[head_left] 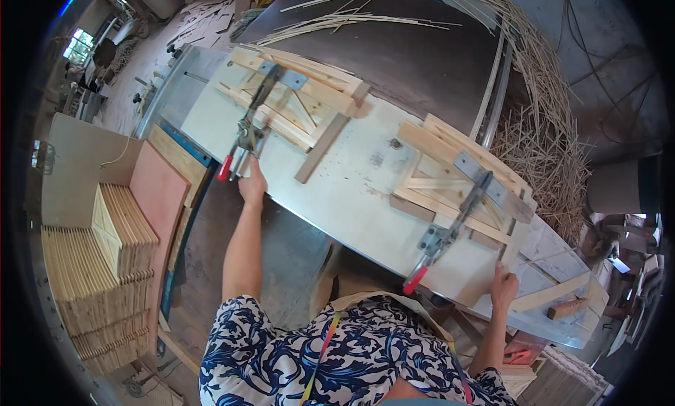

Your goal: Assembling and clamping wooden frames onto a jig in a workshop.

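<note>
A long pale board (365, 168) lies slanted across the machine table in front of me and carries two clamped wooden frames. My left hand (253, 187) is closed on the board's near edge, beside the left toggle clamp (247, 128) with its red grip. At the board's right end my right hand (503, 288) is closed on the edge, thumb up; its other fingers are partly hidden. The left wooden frame (299, 111) sits under the left clamp's metal plate. The right toggle clamp (460, 213), also red-gripped, presses on the right wooden frame (439, 184).
Thin wood offcuts (351, 19) lie on the dark tabletop (408, 54) beyond the board. A large heap of strips (545, 153) is at the far right. Stacked wooden panels (91, 286) stand at the left. A small wood block (568, 307) rests on the metal surface at right.
</note>
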